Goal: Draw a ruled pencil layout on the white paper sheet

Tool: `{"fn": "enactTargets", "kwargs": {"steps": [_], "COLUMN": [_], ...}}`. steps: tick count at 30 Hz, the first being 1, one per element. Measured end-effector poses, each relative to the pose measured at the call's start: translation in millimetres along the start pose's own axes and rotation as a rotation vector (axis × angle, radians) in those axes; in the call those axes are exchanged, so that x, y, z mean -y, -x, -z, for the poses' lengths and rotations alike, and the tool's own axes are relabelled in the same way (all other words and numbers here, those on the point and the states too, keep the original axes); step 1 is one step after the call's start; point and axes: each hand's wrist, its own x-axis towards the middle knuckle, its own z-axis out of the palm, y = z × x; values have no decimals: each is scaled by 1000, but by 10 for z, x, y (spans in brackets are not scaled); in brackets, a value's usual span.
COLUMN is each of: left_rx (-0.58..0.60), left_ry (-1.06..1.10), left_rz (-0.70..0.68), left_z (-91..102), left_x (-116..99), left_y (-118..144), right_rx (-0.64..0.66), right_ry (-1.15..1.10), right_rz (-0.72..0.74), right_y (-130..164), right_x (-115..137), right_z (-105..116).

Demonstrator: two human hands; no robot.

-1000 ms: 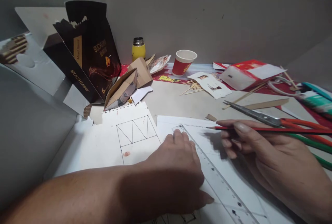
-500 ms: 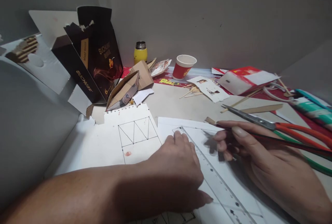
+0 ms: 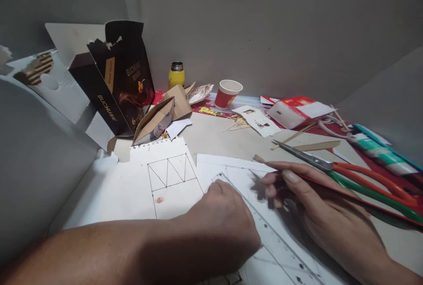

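Surface: grey desk [image 3: 214,133] in a corner of grey walls, covered with white paper sheets [image 3: 132,188].
Left hand: the left hand [image 3: 224,223] lies flat, fingers together, pressing on the clear ruler [image 3: 264,232].
Ruler: slanted on the sheet, its far end near the drawn truss figure [image 3: 168,170].
Right hand: the right hand [image 3: 317,205] pinches a red pencil [image 3: 346,192], tip close to the ruler edge.
Nearby: scissors [image 3: 346,170] just behind the right hand; red paper cup [image 3: 228,93], yellow bottle [image 3: 176,75] and dark box [image 3: 122,73] by the wall.

Home craft desk in grey wall corner: scissors [image 3: 330,168], ruler [image 3: 264,227], drawn paper [image 3: 165,175], cut boxes [image 3: 122,73], cup [image 3: 228,93].
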Motion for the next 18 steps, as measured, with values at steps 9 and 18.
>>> {"fn": "enactTargets", "kwargs": {"steps": [9, 18], "left_rx": [-70, -138], "left_ry": [116, 198], "left_rz": [21, -96], "left_z": [13, 5], "left_x": [110, 153], "left_y": [-45, -25], "right_rx": [-20, -28], "right_ry": [16, 17], "right_rz": [6, 19], "right_y": [-9, -3], "right_x": [82, 33], "right_z": [-11, -7]}}
